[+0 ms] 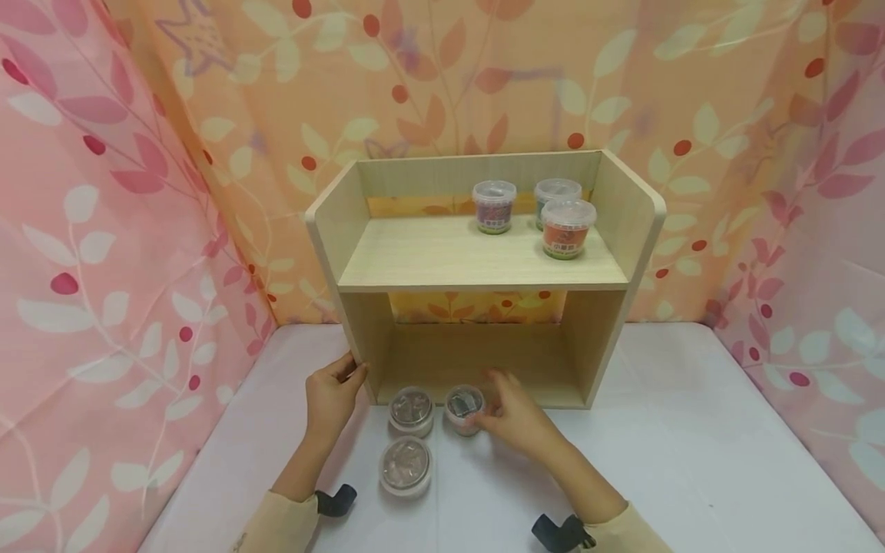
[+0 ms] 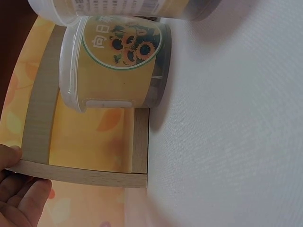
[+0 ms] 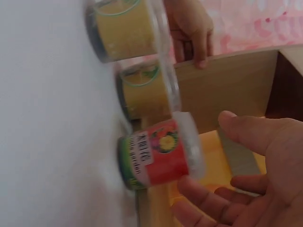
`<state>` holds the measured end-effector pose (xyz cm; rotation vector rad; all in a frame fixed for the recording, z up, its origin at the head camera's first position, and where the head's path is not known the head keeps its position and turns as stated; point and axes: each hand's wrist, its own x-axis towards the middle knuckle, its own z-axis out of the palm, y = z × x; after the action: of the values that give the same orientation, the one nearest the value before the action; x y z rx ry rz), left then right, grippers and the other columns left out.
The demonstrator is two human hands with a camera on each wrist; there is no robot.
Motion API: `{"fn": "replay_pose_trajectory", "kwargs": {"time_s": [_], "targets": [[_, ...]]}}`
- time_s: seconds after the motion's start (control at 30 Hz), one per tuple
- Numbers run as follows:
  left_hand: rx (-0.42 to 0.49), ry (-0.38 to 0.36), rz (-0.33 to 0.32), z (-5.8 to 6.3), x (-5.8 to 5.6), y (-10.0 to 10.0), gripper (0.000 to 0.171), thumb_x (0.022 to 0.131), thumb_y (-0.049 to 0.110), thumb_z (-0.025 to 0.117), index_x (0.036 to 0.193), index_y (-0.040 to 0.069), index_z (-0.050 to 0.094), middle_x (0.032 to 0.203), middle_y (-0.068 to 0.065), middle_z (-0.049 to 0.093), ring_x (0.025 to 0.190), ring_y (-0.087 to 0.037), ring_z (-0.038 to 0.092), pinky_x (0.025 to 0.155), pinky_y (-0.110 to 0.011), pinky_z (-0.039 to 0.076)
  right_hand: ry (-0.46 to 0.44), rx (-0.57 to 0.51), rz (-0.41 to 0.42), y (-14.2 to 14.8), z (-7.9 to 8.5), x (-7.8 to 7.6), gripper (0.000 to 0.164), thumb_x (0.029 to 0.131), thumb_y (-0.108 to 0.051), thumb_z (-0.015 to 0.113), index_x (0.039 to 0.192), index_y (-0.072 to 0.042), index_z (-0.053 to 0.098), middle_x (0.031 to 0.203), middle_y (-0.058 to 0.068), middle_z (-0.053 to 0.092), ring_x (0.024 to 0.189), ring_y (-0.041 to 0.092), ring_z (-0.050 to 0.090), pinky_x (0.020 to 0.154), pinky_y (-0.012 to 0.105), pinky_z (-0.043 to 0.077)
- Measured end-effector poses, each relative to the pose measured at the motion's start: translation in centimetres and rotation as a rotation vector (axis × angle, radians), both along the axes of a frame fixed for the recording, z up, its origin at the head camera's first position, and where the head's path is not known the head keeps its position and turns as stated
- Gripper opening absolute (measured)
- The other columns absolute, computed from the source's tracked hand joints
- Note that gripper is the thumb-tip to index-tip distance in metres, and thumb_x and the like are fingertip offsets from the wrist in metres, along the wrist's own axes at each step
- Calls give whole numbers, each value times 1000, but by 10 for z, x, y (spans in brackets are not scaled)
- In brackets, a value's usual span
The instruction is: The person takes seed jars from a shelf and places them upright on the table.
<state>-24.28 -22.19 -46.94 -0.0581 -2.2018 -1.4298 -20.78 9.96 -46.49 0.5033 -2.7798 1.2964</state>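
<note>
My left hand [image 1: 333,395] holds the front edge of the left side panel of a small wooden shelf [image 1: 477,269], thumb on one face and fingers on the other. In the right wrist view, a clear-lidded tub with a red flower label [image 3: 163,153] stands on the white table. Beside this tub my right hand [image 3: 255,165] spreads its thumb and fingers, the fingertips right at the lid. Two wider tubs with yellow labels stand to its left, one near the shelf [image 1: 411,411] and one closer to me [image 1: 405,466]. Sunflowers show on the label of one yellow tub [image 2: 118,64].
On the upper board stand three lidded tubs: a purple one [image 1: 494,207], an orange-red one [image 1: 567,229] and a teal one [image 1: 557,192] partly hidden behind it. Floral cloth [image 1: 442,84] hangs behind and at both sides of the white table [image 1: 691,461].
</note>
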Motion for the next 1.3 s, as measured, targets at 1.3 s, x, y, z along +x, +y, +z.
{"fn": "replay_pose_trajectory", "kwargs": {"time_s": [1.3], "targets": [[14, 35, -21, -5, -3, -2, 32, 89, 6, 79, 120, 1, 75, 105, -19, 77, 95, -32, 75, 72, -15, 58, 439, 184, 70, 14, 298, -42, 55, 95, -28, 75, 143, -7, 58, 137, 9, 63, 96, 22, 65, 79, 36, 55]]}}
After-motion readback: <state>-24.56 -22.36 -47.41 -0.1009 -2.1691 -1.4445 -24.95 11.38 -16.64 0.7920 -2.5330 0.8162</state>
